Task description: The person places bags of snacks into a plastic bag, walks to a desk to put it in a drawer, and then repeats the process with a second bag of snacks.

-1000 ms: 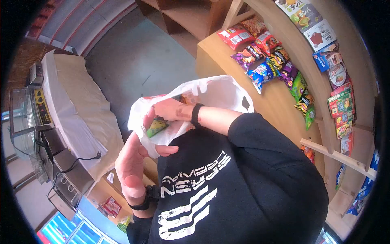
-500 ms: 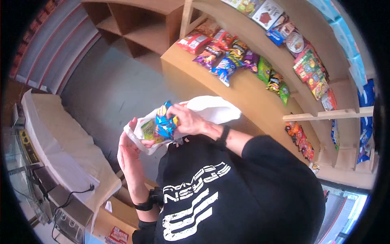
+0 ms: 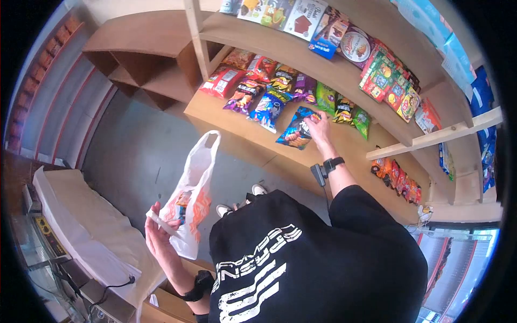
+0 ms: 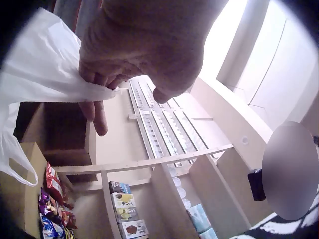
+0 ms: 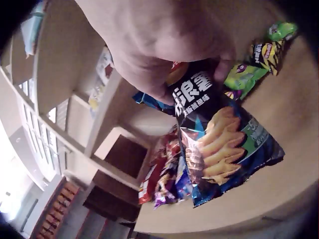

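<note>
My right hand (image 3: 319, 129) pinches a dark blue bag of chips (image 3: 297, 132) by its top end, close over the wooden shelf (image 3: 226, 118). In the right wrist view the bag (image 5: 219, 144) hangs tilted from the fingers, its front with pictured ridged chips facing the camera. My left hand (image 3: 159, 235) holds a white plastic bag (image 3: 188, 188) by one handle strap, which passes across the fingers. The other handle (image 3: 214, 141) stands up loose. Colourful packs show through the bag's side, mostly hidden. In the left wrist view the strap (image 4: 94, 92) runs between the fingers of the left hand (image 4: 144, 55).
Several chip bags (image 3: 269, 110) lie in rows along the low shelf. Boxed snacks (image 3: 304, 19) stand on the shelf above, and a wooden post (image 3: 431, 137) crosses at right. A cloth-covered table (image 3: 81, 215) is at left. Cubby shelving (image 3: 145, 54) stands at the back.
My right hand has come out of the plastic bag with the blue chip bag and moved right, over the shelf. The plastic bag now hangs from my left hand, lower and to the left.
</note>
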Demonstrator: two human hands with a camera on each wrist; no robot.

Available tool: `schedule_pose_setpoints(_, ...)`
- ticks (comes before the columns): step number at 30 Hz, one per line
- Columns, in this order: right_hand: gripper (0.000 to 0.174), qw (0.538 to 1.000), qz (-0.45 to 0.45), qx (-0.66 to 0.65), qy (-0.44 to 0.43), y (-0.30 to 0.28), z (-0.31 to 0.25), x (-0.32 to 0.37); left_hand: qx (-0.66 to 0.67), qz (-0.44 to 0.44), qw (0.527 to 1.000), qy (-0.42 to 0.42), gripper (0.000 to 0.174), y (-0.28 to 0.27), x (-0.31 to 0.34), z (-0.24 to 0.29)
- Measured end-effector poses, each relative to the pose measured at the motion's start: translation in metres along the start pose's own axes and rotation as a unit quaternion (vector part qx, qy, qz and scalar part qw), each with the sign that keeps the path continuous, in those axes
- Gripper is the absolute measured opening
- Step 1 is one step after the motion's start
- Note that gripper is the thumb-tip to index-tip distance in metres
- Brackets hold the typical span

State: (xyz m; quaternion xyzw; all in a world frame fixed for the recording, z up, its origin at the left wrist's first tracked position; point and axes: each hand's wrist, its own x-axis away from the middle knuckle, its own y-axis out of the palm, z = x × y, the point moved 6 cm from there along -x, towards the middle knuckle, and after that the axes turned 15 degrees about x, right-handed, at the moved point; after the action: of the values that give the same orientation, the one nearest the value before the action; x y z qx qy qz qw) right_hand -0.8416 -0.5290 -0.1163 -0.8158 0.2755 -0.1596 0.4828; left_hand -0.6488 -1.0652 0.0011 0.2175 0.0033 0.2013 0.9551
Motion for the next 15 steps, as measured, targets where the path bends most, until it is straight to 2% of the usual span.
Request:
schedule_pose_setpoints(2, 0.080, 1.000, 0.016, 0.001, 0.006, -0.002, 0.016, -0.019, -0.001, 0.011, 1.000, -0.001, 0.061, 0.010, -0.002, -0.003)
schedule_pose_setpoints(3, 0.080, 1.000, 0.012, 0.001, 0.014, -0.002, 0.030, -0.020, -0.014, 0.000, 1.000, 0.004, 0.064, 0.014, -0.002, -0.003)
schedule_pose_setpoints(6, 0.099, 0.983, -0.068, 0.007, -0.171, 0.022, 0.040, -0.027, -0.018, 0.036, 0.999, 0.002, 0.063, 0.027, 0.003, -0.001)
schedule_pose_setpoints(7, 0.101, 0.984, -0.075, 0.034, -0.156, 0.040, 0.053, -0.030, -0.026, 0.029, 0.999, 0.006, 0.064, 0.026, 0.005, -0.001)
schedule_pose_setpoints(8, 0.099, 0.984, -0.100, 0.070, -0.133, 0.055, 0.072, -0.031, -0.028, 0.035, 0.999, 0.008, 0.064, 0.025, 0.007, -0.002)
schedule_pose_setpoints(10, 0.096, 0.976, -0.099, 0.047, -0.188, 0.080, 0.085, -0.042, -0.022, 0.042, 0.999, 0.009, 0.064, 0.028, 0.015, -0.003)
schedule_pose_setpoints(11, 0.096, 0.975, -0.109, 0.047, -0.189, 0.093, 0.095, -0.048, -0.043, 0.046, 0.998, 0.013, 0.064, 0.034, 0.021, -0.003)
schedule_pose_setpoints(13, 0.091, 0.965, -0.074, 0.017, -0.251, 0.106, 0.091, -0.051, -0.055, 0.058, 0.997, 0.002, 0.064, 0.044, 0.033, -0.006)
schedule_pose_setpoints(15, 0.085, 0.961, -0.089, 0.013, -0.260, 0.113, 0.081, -0.048, -0.065, 0.072, 0.995, -0.005, 0.064, 0.051, 0.043, -0.007)
